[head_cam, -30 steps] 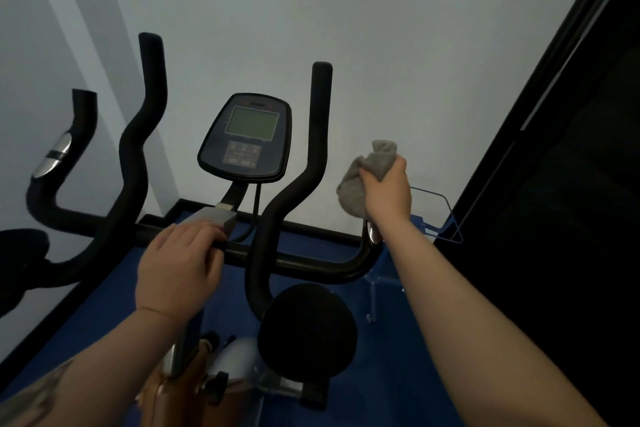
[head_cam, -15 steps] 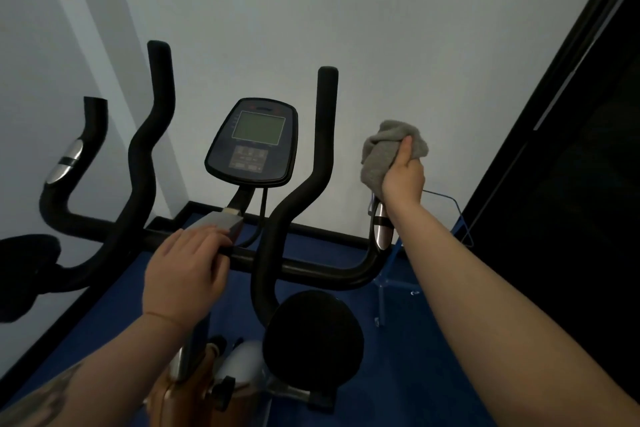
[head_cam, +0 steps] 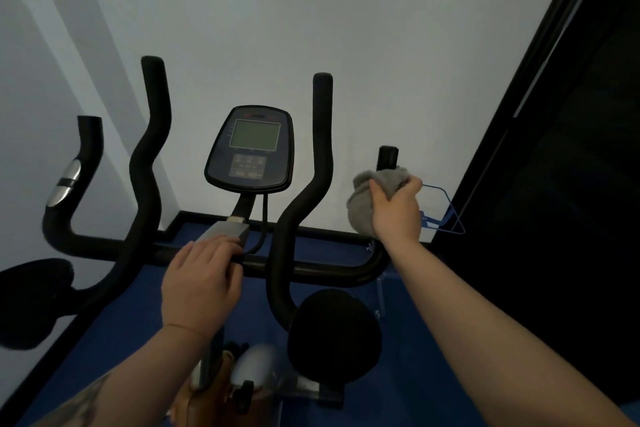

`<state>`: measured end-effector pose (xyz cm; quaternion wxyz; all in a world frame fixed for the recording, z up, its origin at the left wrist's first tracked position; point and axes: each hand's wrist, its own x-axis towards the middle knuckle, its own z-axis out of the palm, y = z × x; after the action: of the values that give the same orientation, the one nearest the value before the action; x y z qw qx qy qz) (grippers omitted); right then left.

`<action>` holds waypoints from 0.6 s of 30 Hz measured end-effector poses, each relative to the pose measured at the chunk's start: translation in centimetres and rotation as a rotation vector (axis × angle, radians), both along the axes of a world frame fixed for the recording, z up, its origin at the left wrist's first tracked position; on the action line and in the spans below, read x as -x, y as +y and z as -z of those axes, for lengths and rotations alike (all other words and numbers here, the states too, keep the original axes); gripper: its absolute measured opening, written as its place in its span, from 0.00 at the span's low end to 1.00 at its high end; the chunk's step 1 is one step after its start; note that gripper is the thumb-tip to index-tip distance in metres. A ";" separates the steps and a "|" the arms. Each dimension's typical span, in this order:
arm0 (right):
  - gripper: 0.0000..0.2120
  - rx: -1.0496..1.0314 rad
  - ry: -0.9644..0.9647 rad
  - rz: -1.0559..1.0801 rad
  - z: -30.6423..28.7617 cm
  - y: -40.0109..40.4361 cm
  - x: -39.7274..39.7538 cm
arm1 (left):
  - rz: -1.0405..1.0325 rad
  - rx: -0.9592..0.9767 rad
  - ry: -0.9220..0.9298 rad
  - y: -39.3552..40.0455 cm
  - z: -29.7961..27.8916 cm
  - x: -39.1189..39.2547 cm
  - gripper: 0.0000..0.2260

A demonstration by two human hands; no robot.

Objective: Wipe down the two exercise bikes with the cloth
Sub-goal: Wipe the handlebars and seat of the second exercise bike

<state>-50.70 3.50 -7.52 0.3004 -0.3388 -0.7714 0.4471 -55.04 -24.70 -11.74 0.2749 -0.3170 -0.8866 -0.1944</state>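
Our right hand (head_cam: 398, 210) clutched the bunched grey cloth (head_cam: 369, 199) around the black foam handlebar grip (head_cam: 388, 158), right of the oval console (head_cam: 251, 149); left hand (head_cam: 201, 282) lay flat, holding nothing. We risked the cloth slipping off.

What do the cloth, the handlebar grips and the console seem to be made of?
Cloth: soft grey fabric, perhaps terry or microfibre; it bunches and looks fuzzy in the right hand.
Grips: matte black, no glare, probably foam or rubber over a tube.
Console: smooth dark plastic, it seems, with a greyish-green flat screen; faint sheen at the rim.
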 end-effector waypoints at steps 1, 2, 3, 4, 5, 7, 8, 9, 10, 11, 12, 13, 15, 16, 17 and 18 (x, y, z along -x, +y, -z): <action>0.23 -0.079 0.004 -0.007 0.7 -0.7 -0.8 | 0.001 -0.005 0.001 0.0 0.0 0.0 0.14; 0.22 -0.137 0.024 -0.047 1.8 -1.4 -1.9 | 0.002 -0.012 0.001 0.1 0.0 0.0 0.14; 0.22 -0.175 0.066 -0.114 2.7 -2.2 -3.2 | 0.003 -0.021 0.001 0.0 0.0 -0.1 0.14; 0.22 -0.208 0.112 -0.194 3.4 -2.9 -4.6 | 0.005 -0.028 -0.002 0.0 0.0 -0.1 0.13; 0.22 -0.273 0.128 -0.275 4.0 -3.0 -5.9 | 0.009 -0.033 -0.008 0.0 0.0 -0.1 0.13; 0.19 -0.538 0.025 -0.434 4.7 -2.5 -7.8 | 0.020 -0.033 -0.018 0.0 -0.1 0.1 0.13; 0.20 -0.672 -0.034 -0.515 4.6 -2.2 -8.4 | 0.024 -0.035 -0.018 0.0 -0.1 0.1 0.13; 0.21 -0.773 -0.077 -0.595 4.3 -1.8 -8.5 | 0.021 -0.037 -0.017 0.0 0.0 0.1 0.12; 0.22 -0.854 -0.134 -0.662 3.6 -1.6 -8.3 | 0.016 -0.041 -0.013 -0.1 0.1 0.1 0.12; 0.23 -0.928 -0.226 -0.721 2.7 -1.6 -7.6 | 0.013 -0.044 -0.009 -0.1 0.2 0.0 0.12; 0.24 -0.989 -0.348 -0.777 1.7 -2.0 -6.4 | 0.012 -0.047 -0.007 -0.1 0.2 0.0 0.11; 0.25 -1.009 -0.480 -0.840 0.7 -2.8 -5.0 | 0.011 -0.050 -0.006 -0.1 0.2 0.0 0.11; 0.25 -0.850 -0.674 -0.985 -0.3 -4.7 -2.5 | -0.005 -0.047 -0.016 -0.2 0.1 -0.1 0.11; 0.24 -0.745 -0.721 -1.030 -0.5 -5.1 -1.5 | -0.006 -0.046 -0.026 0.0 -0.1 -0.1 0.12; 0.21 -0.690 -0.732 -1.065 -0.5 -5.1 -1.3 | -0.006 -0.054 -0.035 0.1 -0.2 -0.2 0.12; 0.18 -0.707 -0.726 -1.100 -0.6 -4.9 -1.7 | -0.004 -0.069 -0.038 0.0 -0.2 -0.4 0.12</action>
<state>-48.96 -1.36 -6.92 -0.1493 0.0863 -0.9779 0.1183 -54.66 -24.67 -11.53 0.2694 -0.3020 -0.8850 -0.2304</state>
